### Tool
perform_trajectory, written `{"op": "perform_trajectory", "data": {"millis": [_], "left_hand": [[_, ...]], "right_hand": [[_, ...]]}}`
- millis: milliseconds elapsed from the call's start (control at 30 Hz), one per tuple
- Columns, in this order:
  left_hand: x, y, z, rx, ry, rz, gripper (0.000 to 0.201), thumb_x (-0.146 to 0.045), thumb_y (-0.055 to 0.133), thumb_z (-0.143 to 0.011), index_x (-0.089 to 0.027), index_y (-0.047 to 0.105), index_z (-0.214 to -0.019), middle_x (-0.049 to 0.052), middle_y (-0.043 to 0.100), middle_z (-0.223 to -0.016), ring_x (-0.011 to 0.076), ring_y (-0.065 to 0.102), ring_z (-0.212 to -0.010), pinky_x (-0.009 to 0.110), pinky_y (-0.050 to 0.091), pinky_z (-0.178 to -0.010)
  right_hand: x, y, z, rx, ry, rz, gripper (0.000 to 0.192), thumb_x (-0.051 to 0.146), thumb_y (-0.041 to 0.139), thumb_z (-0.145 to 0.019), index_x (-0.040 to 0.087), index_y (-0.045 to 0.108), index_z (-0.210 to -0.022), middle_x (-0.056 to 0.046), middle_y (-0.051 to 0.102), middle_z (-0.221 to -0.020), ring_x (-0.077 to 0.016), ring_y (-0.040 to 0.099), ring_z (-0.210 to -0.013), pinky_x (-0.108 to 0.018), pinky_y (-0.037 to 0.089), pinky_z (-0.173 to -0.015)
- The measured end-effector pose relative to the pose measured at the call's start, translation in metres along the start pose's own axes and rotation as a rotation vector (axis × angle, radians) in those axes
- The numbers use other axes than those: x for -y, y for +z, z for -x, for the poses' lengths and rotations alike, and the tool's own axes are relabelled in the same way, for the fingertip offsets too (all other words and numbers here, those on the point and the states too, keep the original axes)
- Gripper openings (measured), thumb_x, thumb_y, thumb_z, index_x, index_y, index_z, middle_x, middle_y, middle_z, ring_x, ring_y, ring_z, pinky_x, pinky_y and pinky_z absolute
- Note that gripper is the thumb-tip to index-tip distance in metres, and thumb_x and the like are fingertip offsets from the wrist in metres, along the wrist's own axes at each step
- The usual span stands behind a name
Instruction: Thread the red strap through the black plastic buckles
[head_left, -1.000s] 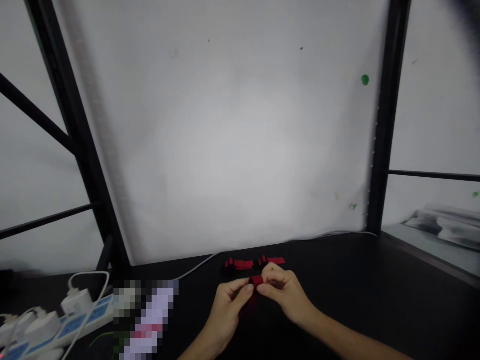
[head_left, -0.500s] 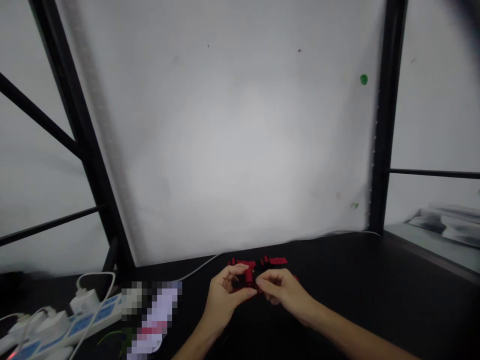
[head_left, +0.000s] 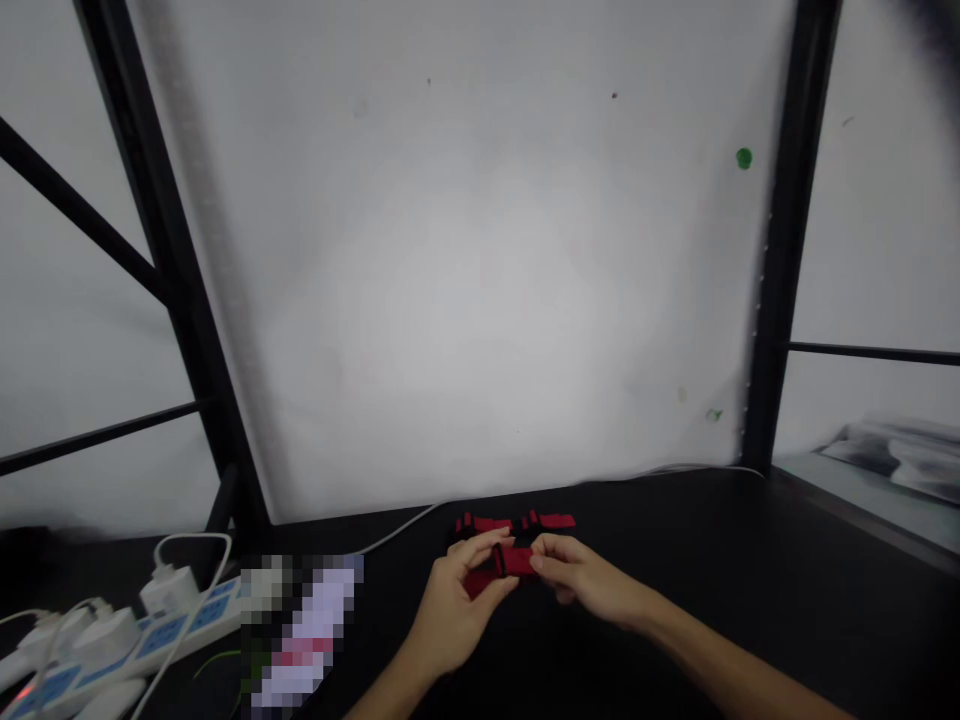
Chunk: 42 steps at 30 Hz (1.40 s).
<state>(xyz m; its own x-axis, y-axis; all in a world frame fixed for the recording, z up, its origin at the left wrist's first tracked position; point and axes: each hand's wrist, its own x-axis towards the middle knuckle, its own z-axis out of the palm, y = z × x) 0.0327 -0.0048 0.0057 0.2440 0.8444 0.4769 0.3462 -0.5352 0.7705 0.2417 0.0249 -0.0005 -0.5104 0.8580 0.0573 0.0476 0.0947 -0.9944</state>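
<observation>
Both hands meet over the dark table [head_left: 750,560], pinching one small red strap [head_left: 504,566] between them: my left hand [head_left: 457,610] grips its near end, my right hand [head_left: 581,585] its far end. I judge the work mid-way; this piece is not yet set down, while a row of red pieces [head_left: 514,523] already lies just behind, by the white backdrop. It looks flat, short, bright red with a black part, details blurred.
</observation>
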Motion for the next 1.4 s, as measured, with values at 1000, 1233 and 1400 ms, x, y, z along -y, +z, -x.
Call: {"op": "perform_trajectory", "data": {"millis": [1000,1233,1400], "left_hand": [[0.052,0.039,-0.088,0.103,-0.037,-0.504,0.015,-0.022,0.069,-0.081,-0.024,0.070,-0.096,0.006,0.070,-0.111,0.0287,0.057,-0.111,0.046,0.035,-0.094],[0.027,-0.012,-0.035,0.272,0.000,-0.609,0.019,-0.028,0.065,-0.083,-0.022,0.069,-0.100,0.007,0.068,-0.101,0.0284,0.055,-0.103,0.043,0.036,-0.092],[0.035,-0.029,-0.014,0.327,-0.106,-0.673,0.019,-0.033,0.065,-0.083,-0.019,0.071,-0.094,0.010,0.064,-0.100,0.0312,0.054,-0.098,0.047,0.037,-0.087]], "right_hand": [[-0.033,-0.082,-0.059,-0.551,-0.004,0.798,0.017,0.026,0.068,-0.077,0.015,0.071,-0.090,-0.012,0.068,-0.097,-0.0269,0.060,-0.095,-0.038,0.043,-0.083],[-0.010,-0.075,-0.019,-0.164,-0.163,0.928,0.024,0.038,0.072,-0.077,0.024,0.072,-0.096,-0.005,0.064,-0.098,-0.0233,0.056,-0.096,-0.034,0.043,-0.088],[-0.010,-0.070,-0.016,0.034,-0.091,1.049,0.023,0.033,0.073,-0.078,0.023,0.071,-0.099,-0.007,0.059,-0.105,-0.0255,0.053,-0.102,-0.040,0.039,-0.094]]}}
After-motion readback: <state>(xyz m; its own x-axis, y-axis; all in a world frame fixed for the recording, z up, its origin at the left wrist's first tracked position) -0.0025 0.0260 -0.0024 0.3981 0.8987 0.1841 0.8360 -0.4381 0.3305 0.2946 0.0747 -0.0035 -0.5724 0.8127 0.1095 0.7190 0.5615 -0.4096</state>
